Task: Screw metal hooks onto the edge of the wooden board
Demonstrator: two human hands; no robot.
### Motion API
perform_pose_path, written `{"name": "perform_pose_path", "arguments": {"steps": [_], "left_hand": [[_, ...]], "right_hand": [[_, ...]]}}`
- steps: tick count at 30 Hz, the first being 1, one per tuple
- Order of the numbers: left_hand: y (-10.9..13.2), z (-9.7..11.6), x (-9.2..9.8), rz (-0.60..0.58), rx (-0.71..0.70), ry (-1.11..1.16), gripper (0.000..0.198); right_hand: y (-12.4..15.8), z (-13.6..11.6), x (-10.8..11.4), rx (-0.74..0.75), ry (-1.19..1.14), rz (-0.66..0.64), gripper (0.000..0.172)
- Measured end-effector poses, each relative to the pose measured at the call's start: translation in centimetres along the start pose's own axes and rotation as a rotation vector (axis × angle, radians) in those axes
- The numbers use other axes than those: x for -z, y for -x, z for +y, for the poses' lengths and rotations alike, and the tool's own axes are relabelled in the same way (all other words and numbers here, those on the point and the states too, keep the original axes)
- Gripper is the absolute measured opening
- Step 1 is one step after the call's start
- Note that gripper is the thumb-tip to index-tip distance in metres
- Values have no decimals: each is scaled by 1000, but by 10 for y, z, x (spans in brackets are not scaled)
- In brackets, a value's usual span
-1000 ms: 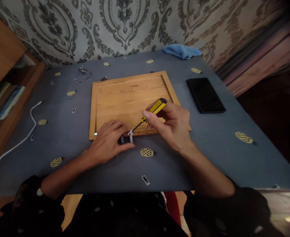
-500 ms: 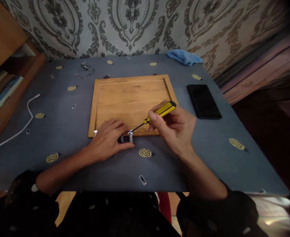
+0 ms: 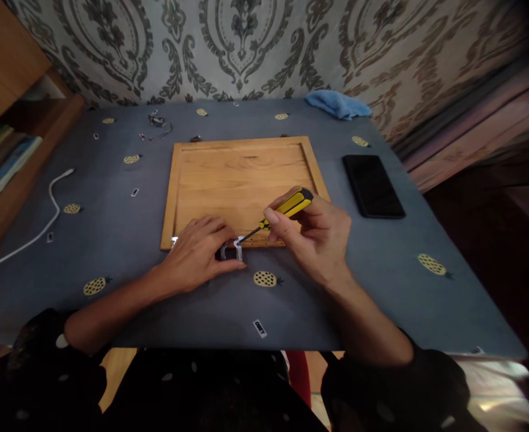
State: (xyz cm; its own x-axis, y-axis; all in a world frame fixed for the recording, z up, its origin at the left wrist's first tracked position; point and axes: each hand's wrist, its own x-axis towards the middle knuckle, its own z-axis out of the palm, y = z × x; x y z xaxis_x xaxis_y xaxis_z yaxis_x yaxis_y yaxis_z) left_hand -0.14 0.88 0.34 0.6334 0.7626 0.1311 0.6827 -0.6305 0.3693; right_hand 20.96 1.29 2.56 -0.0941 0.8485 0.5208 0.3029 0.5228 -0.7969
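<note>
A shallow wooden box or framed board (image 3: pixel 241 180) lies flat on the table. At its near edge is a silvery metal fitting, like a latch or handle (image 3: pixel 239 251), partly hidden by fingers. My left hand (image 3: pixel 199 249) is closed around this fitting, its thumb at the near side and its fingers resting on the wood. In my right hand (image 3: pixel 320 231) is a yellow and black screwdriver (image 3: pixel 293 204), held at a slant. The screwdriver's tip meets the top of the metal fitting. Another bit of shiny metal (image 3: pixel 174 241) shows at the board's left corner, beside my left wrist.
To the right lies a black phone (image 3: pixel 374 186); a blue cloth (image 3: pixel 338 105) is at the back. Small metal pieces (image 3: pixel 157 121) lie at the back left. A white cable (image 3: pixel 52 225) runs along the left, near a wooden shelf (image 3: pixel 30 144).
My right hand and the screwdriver handle have shifted slightly left and down, with the tip staying at the metal fitting. The left hand has not visibly moved.
</note>
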Motion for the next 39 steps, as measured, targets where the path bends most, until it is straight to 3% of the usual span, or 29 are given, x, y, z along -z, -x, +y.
{"name": "perform_pose_path", "arguments": {"steps": [10,16,25,39], "left_hand": [[0,-1,-2,6,0,-9,49],[-1,2,1,-42,29,-6,45],[0,-2,-2,-7,5,-11,49],[1,-2,-1,-13,-2,-19,50]], "right_hand": [[-1,-2,0,13,-31,-15,28],[3,-6,-3,-172,-252,-52,24],[-2,-7,4,-190,-366,-186,26],[-5,-7,0,-179,-341,-100,31]]}}
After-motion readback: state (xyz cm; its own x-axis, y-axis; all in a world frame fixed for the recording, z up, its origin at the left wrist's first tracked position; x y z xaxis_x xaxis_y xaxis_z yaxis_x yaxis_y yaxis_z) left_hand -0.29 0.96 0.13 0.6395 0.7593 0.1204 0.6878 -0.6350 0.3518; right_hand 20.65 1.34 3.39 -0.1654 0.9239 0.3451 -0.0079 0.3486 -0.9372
